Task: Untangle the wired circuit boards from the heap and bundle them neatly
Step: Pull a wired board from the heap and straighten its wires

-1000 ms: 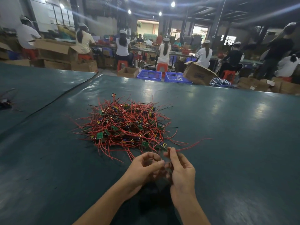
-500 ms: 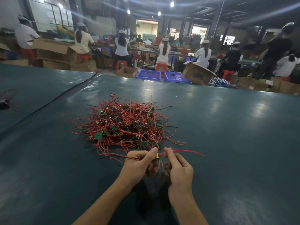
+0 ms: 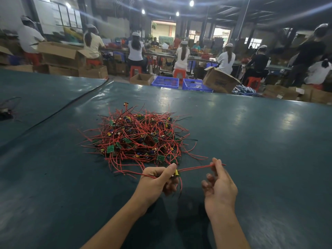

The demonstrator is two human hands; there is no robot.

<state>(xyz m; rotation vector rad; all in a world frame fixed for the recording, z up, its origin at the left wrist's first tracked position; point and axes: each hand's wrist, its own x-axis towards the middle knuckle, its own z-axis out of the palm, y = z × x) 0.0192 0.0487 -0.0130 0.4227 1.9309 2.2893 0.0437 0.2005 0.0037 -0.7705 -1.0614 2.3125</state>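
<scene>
heap of red-wired circuit boards: mid-counter, just beyond both hands | left hand: fingers curled round yellow-capped board and wires | red wire: stretched between hands | right hand: thumb and forefinger pinching its end

Open green table stretched wide right of the heap and along its left — the tangle itself blocked the middle, and a taut red wire barred the gap between left hand and right hand
</scene>
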